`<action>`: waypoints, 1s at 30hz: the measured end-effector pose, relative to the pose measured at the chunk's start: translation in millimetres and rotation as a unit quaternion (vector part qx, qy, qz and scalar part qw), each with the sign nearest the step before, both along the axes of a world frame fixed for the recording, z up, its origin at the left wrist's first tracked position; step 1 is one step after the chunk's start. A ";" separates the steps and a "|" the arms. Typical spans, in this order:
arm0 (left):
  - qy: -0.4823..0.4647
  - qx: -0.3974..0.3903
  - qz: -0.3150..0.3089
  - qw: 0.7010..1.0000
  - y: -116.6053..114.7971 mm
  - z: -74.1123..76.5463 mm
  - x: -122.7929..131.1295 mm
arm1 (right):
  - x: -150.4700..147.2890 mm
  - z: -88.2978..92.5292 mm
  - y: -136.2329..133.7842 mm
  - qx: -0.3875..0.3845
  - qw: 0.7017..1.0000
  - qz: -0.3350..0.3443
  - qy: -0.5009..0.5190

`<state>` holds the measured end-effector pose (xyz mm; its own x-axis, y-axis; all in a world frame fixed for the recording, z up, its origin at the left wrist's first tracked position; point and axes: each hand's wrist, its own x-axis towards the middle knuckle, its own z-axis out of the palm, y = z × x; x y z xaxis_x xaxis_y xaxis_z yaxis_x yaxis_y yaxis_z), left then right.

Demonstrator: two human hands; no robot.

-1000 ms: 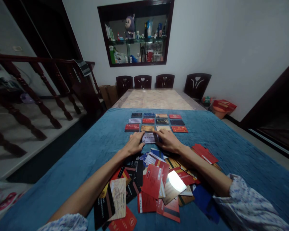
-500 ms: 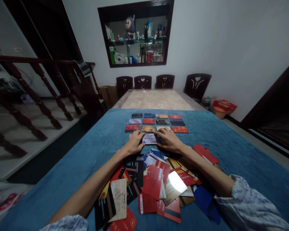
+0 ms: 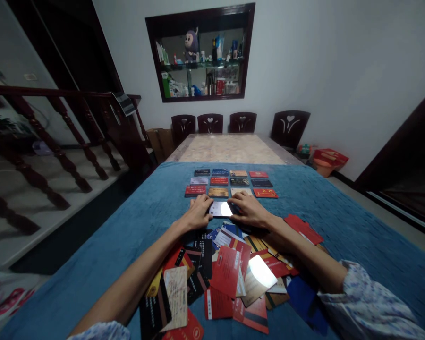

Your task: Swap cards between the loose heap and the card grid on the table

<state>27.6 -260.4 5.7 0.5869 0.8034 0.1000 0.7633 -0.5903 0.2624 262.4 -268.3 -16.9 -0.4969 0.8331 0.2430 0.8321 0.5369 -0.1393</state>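
A pale silver bank card (image 3: 217, 208) with a bright glare on its right part is held level between my two hands, just above or on the blue cloth. My left hand (image 3: 198, 211) grips its left end, thumb on the near edge and fingers on the far edge. The right end is pinched by my right hand (image 3: 248, 210) in the same way. Beyond them stand several cards in three neat rows, among them a gold card (image 3: 218, 192) and a red card (image 3: 195, 191). Under my forearms spreads a loose heap of cards, with a red card (image 3: 227, 271) on top.
A blue cloth (image 3: 127, 222) covers the near part of the table; its bare marbled top (image 3: 230, 148) shows beyond. Dark chairs (image 3: 242, 123) line the far end. A wooden railing (image 3: 56, 141) runs at the left, and a red bag (image 3: 331, 158) lies at the right.
The view has tilted slightly, so everything sits a little lower. A bright glare now shows on the silver card between my hands. My grip on it looks the same.
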 end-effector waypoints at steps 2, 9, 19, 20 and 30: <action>0.006 0.002 0.001 1.000 0.7 1.2 -0.8 | -0.8 3.4 0.9 -0.001 1.000 0.000 0.001; 0.022 0.004 0.014 1.000 8.1 16.9 -5.2 | -2.9 28.1 11.7 -0.011 0.999 0.034 -0.013; 0.050 0.019 0.031 0.998 37.2 40.2 -21.6 | -20.1 44.2 50.6 -0.010 0.998 0.061 -0.020; 0.055 0.021 0.033 0.998 40.6 41.1 -23.1 | -22.2 45.5 54.7 -0.009 0.998 0.062 -0.023; 0.089 0.033 0.062 0.994 74.9 51.5 -32.6 | -41.2 60.5 90.9 -0.011 0.997 0.055 -0.051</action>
